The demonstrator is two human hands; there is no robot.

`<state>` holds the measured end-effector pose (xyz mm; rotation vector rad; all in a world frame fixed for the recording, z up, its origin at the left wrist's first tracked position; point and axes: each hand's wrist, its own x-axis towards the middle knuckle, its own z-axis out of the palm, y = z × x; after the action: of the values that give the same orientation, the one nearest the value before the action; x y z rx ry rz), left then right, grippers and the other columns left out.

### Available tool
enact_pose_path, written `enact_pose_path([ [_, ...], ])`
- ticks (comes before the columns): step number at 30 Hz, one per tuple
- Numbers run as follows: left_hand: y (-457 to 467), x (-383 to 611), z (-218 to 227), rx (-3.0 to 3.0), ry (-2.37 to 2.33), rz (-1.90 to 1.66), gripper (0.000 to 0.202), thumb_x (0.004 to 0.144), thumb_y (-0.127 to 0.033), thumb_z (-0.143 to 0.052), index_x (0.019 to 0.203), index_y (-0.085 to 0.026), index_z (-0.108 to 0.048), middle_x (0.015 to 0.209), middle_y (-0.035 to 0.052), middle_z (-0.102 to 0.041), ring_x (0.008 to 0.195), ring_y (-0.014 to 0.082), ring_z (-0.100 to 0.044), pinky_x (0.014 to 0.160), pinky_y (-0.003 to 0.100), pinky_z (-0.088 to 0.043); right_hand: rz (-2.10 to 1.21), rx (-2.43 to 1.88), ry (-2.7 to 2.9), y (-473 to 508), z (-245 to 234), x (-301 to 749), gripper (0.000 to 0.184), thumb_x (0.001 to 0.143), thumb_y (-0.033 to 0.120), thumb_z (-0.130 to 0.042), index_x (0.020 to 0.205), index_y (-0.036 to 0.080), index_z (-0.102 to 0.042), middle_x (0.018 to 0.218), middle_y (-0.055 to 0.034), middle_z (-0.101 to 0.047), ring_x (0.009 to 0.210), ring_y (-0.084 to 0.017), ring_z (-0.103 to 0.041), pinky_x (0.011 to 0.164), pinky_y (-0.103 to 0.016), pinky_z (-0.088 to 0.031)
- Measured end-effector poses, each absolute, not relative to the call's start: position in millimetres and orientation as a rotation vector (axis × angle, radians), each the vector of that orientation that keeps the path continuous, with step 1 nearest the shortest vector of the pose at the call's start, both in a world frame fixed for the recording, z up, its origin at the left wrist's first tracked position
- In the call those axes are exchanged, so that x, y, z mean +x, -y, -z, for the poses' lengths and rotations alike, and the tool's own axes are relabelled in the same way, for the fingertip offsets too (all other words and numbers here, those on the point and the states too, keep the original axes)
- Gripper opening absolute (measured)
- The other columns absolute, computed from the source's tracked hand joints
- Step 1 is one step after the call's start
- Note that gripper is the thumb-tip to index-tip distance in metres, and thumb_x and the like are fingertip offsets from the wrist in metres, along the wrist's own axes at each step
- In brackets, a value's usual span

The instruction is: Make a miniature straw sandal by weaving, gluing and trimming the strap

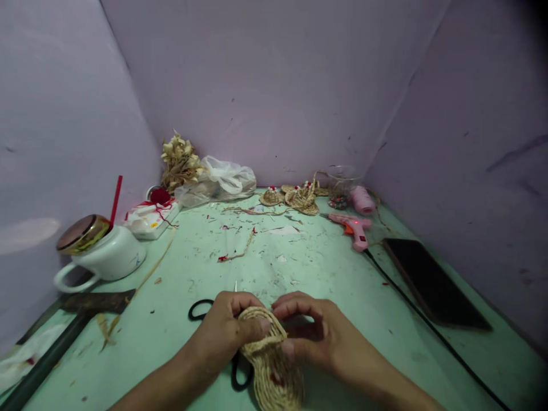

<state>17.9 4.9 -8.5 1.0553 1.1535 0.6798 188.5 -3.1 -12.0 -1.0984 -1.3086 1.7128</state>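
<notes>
A woven straw piece, made of coiled tan cord with a small dark red patch, is in front of me near the bottom edge. My left hand grips its upper part, thumb pressed over the rounded top. From the other side, my right hand has its thumb and curled fingers at the piece's right edge. Black-handled scissors lie on the table partly under my left hand and the straw piece. Their blades are mostly hidden.
A pink glue gun with a black cable and a dark phone lie right. Small straw hats, a clear cup and pink thread stand behind. Leftward are a white mug and a dark-handled tool.
</notes>
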Motion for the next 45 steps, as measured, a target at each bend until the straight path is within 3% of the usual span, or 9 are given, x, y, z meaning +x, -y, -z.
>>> enact_pose_path([
  [3,-3.6,18.5,-0.4,1.126,-1.199,-0.633,0.021,0.055,-0.03,-0.064,0.061,-0.01,-0.059,0.053,0.0016,-0.056,0.048,0.0097,-0.045,0.046,0.022,-0.034,-1.636,-1.219,1.398,1.1,4.5,194.4,0.02,0.062,0.029,-0.066,0.072,0.012,-0.065,0.065,-0.004,-0.062,0.058,-0.012,-0.052,0.055,-0.025,-0.041],
  [8,-1.0,29.6,-15.8,1.223,-1.251,-0.546,0.015,0.051,-0.026,-0.06,0.055,-0.011,-0.056,0.046,-0.0028,-0.047,0.045,0.0077,-0.038,0.043,0.02,-0.03,-1.532,-1.368,1.428,8.0,0.2,186.8,0.006,0.059,0.019,-0.061,0.057,0.013,-0.06,0.048,0.0028,-0.051,0.045,-0.007,-0.04,0.043,-0.019,-0.031],
  [14,-5.3,39.9,-23.0,1.157,-1.212,-0.583,0.019,0.049,-0.026,-0.061,0.058,-0.01,-0.058,0.049,-0.0008,-0.053,0.047,0.0097,-0.044,0.046,0.021,-0.035,-1.485,-1.356,1.368,6.3,-7.3,191.2,0.005,0.057,0.018,-0.06,0.057,0.015,-0.055,0.047,0.0046,-0.048,0.044,-0.006,-0.039,0.042,-0.019,-0.029],
  [19,-4.6,44.4,-26.2,1.276,-1.319,-0.513,0.008,0.047,-0.018,-0.053,0.05,-0.011,-0.055,0.042,-0.0033,-0.045,0.042,0.008,-0.037,0.04,0.02,-0.03,-1.502,-1.363,1.401,8.1,-4.6,189.9,0.007,0.054,0.015,-0.057,0.056,0.016,-0.05,0.048,0.0057,-0.046,0.044,-0.005,-0.036,0.041,-0.018,-0.026],
  [38,-3.8,51.1,-17.1,1.274,-1.275,-0.517,0.005,0.045,-0.013,-0.049,0.046,-0.011,-0.054,0.042,-0.0047,-0.039,0.044,0.0079,-0.034,0.041,0.019,-0.028,-1.001,-1.335,1.755,19.5,9.3,182.7,0.014,0.056,0.013,-0.045,0.053,0.019,-0.033,0.049,0.0062,-0.032,0.048,-0.008,-0.03,0.043,-0.022,-0.02],
  [41,-4.9,51.1,-16.0,1.271,-1.264,-0.515,0.005,0.044,-0.013,-0.049,0.046,-0.011,-0.053,0.041,-0.0051,-0.039,0.044,0.0074,-0.032,0.04,0.019,-0.027,-1.127,-1.282,1.643,14.8,11.5,183.7,0.014,0.054,0.013,-0.045,0.051,0.019,-0.034,0.048,0.0065,-0.031,0.048,-0.008,-0.029,0.044,-0.022,-0.019],
  [45,-8.1,46.1,-15.0,1.325,-1.298,-0.507,0.007,0.046,-0.016,-0.05,0.049,-0.012,-0.054,0.042,-0.0045,-0.041,0.043,0.0079,-0.034,0.04,0.02,-0.027,-1.644,-1.109,1.346,-0.2,14.2,191.6,0.007,0.051,0.016,-0.054,0.053,0.016,-0.047,0.048,0.0059,-0.043,0.046,-0.007,-0.036,0.046,-0.021,-0.028],
])
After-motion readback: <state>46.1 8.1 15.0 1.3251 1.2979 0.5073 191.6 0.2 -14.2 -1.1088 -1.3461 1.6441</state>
